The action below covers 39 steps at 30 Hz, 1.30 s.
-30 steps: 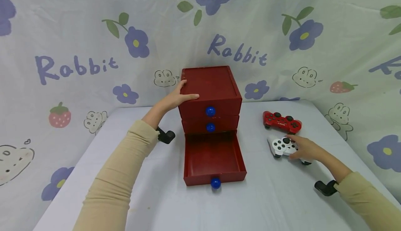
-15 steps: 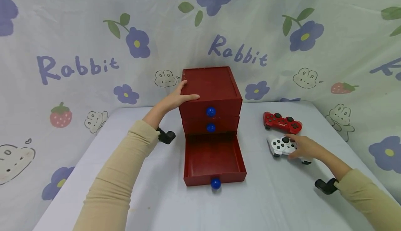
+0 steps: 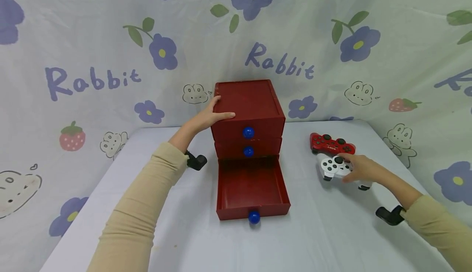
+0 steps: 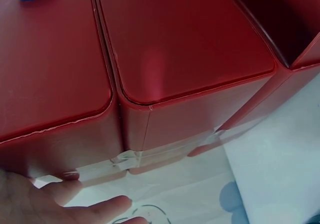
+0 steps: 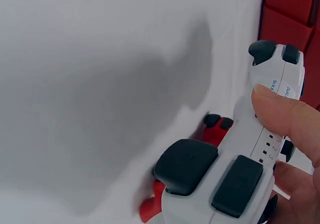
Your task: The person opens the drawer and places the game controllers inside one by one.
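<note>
While the left hand [image 3: 204, 117], fingers spread, rests on the red boxy drawer cabinet [image 3: 247, 100], the right hand [image 3: 363, 168] pinches the white plastic game controller [image 3: 333, 167] between thumb and fingers, just above the white desk [image 3: 309, 239]; the red game controller [image 3: 332, 145] lies just beyond.

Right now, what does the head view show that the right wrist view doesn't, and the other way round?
Only the head view: the left hand resting on the red cabinet, its blue knobs and the open bottom drawer.
Only the right wrist view: small numbers on the white controller.
Both: that controller gripped by the right hand, the red controller and some cabinet.
</note>
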Available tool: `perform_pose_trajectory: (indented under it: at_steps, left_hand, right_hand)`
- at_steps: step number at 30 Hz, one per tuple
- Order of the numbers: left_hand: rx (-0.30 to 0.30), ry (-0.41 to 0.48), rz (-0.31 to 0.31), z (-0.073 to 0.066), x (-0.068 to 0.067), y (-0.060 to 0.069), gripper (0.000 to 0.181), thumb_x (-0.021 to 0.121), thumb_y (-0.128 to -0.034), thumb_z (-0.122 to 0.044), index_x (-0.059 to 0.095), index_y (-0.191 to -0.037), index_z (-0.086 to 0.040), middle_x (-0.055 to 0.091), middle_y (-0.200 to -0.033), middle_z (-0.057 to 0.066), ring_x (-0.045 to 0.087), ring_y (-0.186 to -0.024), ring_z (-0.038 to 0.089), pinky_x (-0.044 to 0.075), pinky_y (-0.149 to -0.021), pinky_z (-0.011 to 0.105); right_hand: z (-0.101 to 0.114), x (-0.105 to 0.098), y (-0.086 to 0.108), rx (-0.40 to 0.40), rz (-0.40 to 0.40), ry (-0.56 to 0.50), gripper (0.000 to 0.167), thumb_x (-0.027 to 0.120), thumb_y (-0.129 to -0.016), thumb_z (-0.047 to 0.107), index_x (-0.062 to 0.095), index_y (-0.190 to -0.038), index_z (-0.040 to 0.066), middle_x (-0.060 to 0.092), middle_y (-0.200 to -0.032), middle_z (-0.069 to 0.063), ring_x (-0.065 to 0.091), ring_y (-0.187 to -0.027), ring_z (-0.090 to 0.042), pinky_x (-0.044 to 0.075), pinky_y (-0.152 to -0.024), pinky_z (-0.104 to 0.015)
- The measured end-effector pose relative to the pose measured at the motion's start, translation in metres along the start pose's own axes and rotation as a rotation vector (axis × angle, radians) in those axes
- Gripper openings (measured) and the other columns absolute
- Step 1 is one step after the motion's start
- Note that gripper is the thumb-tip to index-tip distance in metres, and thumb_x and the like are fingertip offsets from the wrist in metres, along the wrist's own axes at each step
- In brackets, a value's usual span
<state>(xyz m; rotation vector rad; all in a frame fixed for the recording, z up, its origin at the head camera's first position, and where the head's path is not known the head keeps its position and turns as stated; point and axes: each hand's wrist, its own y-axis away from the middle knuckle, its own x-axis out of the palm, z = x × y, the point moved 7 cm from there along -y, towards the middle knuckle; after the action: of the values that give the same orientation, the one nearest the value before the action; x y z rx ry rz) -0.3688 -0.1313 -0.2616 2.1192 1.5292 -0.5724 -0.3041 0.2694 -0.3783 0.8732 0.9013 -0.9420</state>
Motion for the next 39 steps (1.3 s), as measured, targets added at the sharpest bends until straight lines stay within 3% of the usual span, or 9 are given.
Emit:
perform_pose_trajectory:
  at_steps: [16,28,34,39]
  left_hand:
    - [-0.004,-0.011,0.001,0.003,-0.002,-0.003,0.091,0.058,-0.0837,-0.047,-0.002,-0.147,-0.022,0.005,-0.152,0.009,0.012,-0.138,0.028,0.017,-0.109,0.051]
    - [-0.010,0.001,0.005,-0.001,0.000,0.000,0.090,0.058,-0.0844,-0.044,-0.002,-0.148,-0.021,0.003,-0.153,0.010,0.010,-0.138,0.029,0.016,-0.109,0.052]
    - [0.001,0.016,-0.001,0.003,0.000,-0.004,0.091,0.058,-0.0838,-0.045,-0.002,-0.147,-0.021,0.006,-0.152,0.010,0.013,-0.137,0.028,0.018,-0.108,0.051]
    - [0.003,0.023,-0.004,0.004,0.000,-0.004,0.090,0.058,-0.0839,-0.044,-0.002,-0.147,-0.021,0.008,-0.151,0.011,0.015,-0.136,0.028,0.019,-0.108,0.050]
  right_hand:
    - [0.023,-0.035,0.001,-0.007,-0.012,0.058,0.087,0.080,-0.066,0.028,0.036,-0.131,-0.011,0.046,-0.124,-0.035,0.050,-0.102,-0.043,0.042,-0.081,-0.056]
    - [0.036,-0.051,0.003,-0.019,-0.014,0.066,0.089,0.079,-0.066,0.031,0.036,-0.133,-0.009,0.047,-0.124,-0.033,0.049,-0.095,-0.035,0.043,-0.075,-0.046]
    - [0.043,-0.056,0.002,0.003,-0.013,0.059,0.088,0.078,-0.067,0.031,0.036,-0.134,-0.008,0.047,-0.124,-0.032,0.048,-0.093,-0.032,0.043,-0.071,-0.040]
    - [0.052,-0.060,0.003,-0.009,-0.022,0.067,0.089,0.079,-0.066,0.030,0.036,-0.134,-0.009,0.047,-0.124,-0.032,0.049,-0.096,-0.034,0.043,-0.076,-0.046]
